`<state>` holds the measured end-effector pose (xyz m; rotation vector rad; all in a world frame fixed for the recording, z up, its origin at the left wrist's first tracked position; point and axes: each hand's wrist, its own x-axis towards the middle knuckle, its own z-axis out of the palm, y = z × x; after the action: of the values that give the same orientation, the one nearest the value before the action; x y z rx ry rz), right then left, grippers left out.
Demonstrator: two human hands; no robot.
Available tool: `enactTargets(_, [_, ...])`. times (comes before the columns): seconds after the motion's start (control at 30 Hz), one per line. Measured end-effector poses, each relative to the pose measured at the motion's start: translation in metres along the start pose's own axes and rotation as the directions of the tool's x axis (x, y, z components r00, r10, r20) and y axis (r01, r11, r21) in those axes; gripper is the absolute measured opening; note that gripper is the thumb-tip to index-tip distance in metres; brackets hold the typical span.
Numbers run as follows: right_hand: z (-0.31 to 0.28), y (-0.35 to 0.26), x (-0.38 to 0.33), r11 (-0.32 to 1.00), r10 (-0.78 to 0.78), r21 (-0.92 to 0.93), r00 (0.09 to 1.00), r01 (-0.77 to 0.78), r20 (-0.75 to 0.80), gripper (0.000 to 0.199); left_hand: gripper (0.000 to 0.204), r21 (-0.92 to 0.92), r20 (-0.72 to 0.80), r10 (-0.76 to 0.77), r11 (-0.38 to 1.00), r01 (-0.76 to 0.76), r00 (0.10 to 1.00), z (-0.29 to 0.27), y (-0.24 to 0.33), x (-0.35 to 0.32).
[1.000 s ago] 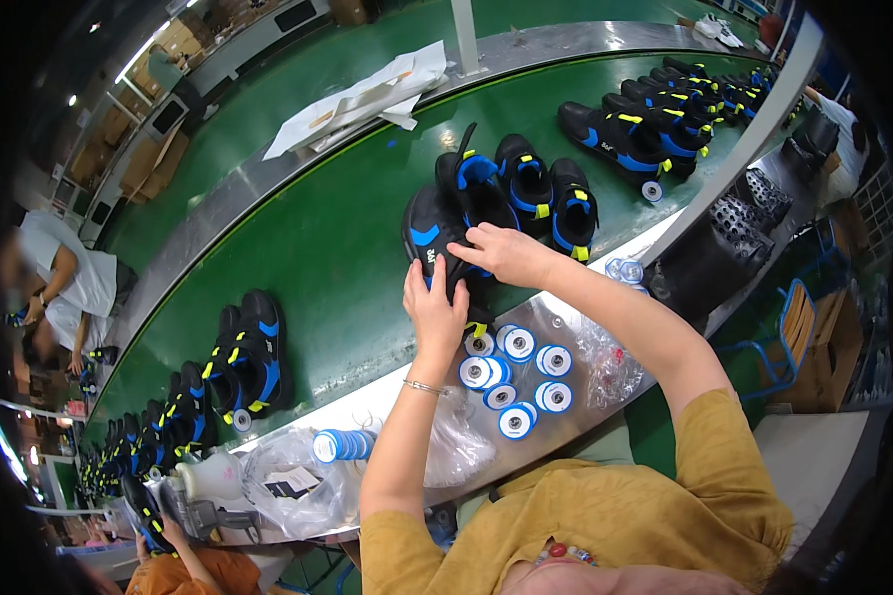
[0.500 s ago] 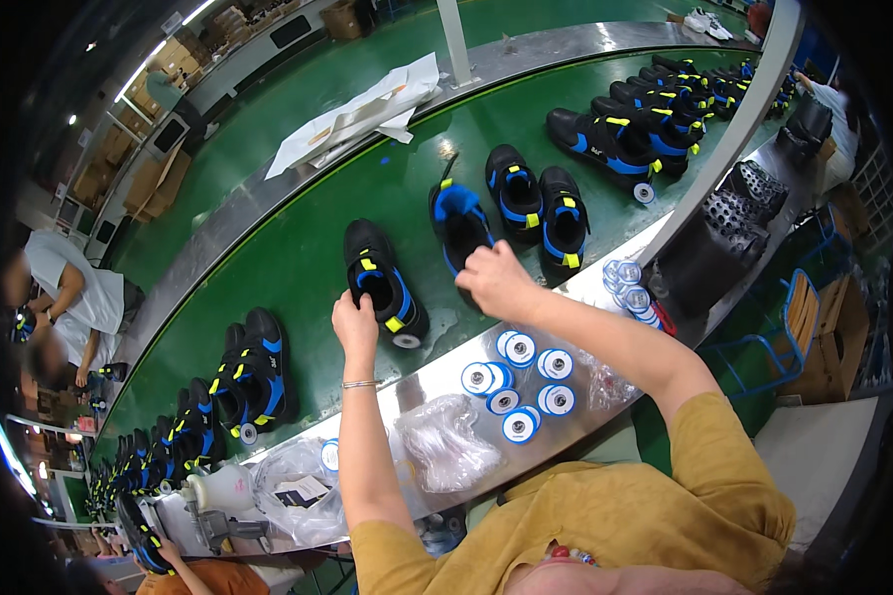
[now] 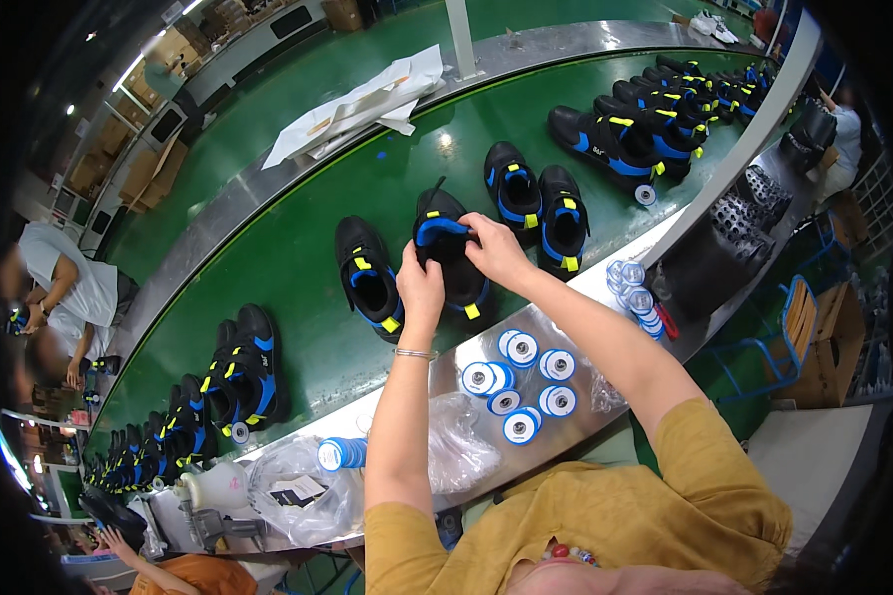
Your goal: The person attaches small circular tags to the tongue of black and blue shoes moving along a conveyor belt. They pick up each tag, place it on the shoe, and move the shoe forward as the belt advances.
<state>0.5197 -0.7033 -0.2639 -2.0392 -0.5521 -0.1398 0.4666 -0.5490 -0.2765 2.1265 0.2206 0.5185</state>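
A black shoe with blue lining and a yellow heel tab sits on the green belt, its blue tongue pulled up and folded. My left hand is closed on the left edge of its opening. On the tongue's right end, my right hand pinches with thumb and fingers. Just left stands another black and blue shoe, close to my left hand. Two more shoes, a left one and a right one, stand beyond my right hand.
Several round white-and-blue stickers and clear plastic bags lie on the metal ledge. A sticker stack is behind my left forearm. Shoe rows line the belt at far left and right. White paper rests on the far rim.
My left hand has moved right, from the left shoe to the middle one. My right hand has risen to the tongue. The left shoe sits slightly further left.
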Motion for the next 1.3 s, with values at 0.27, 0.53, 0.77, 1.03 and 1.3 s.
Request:
enactTargets(0.27, [0.011,0.007,-0.006,0.944,-0.304,-0.146,0.953,0.297,-0.022,0.012,0.044,-0.121,-0.024,0.011,0.992,-0.014,1.0,-0.003,-0.003,-0.005])
enactTargets(0.53, [-0.014,-0.049,0.009,0.947,-0.16,-0.255,0.975,0.197,0.156,0.038,0.042,0.082,0.003,0.141,0.987,-0.141,0.99,-0.005,0.023,-0.019])
enactTargets(0.77, [-0.015,-0.034,0.017,0.882,-0.249,-0.314,0.913,0.352,0.324,0.02,0.048,-0.016,-0.15,0.187,0.981,-0.192,0.971,-0.008,0.005,-0.026])
enactTargets(1.03, [-0.01,-0.033,0.02,0.897,-0.235,-0.282,0.908,0.34,0.346,0.017,0.015,0.283,0.023,0.253,0.926,-0.249,0.967,-0.011,0.01,-0.022])
enactTargets(1.3, [0.002,-0.041,0.021,0.864,-0.311,-0.306,0.901,0.4,0.301,0.019,0.021,0.119,-0.115,0.239,0.967,-0.226,0.964,-0.011,-0.004,-0.03])
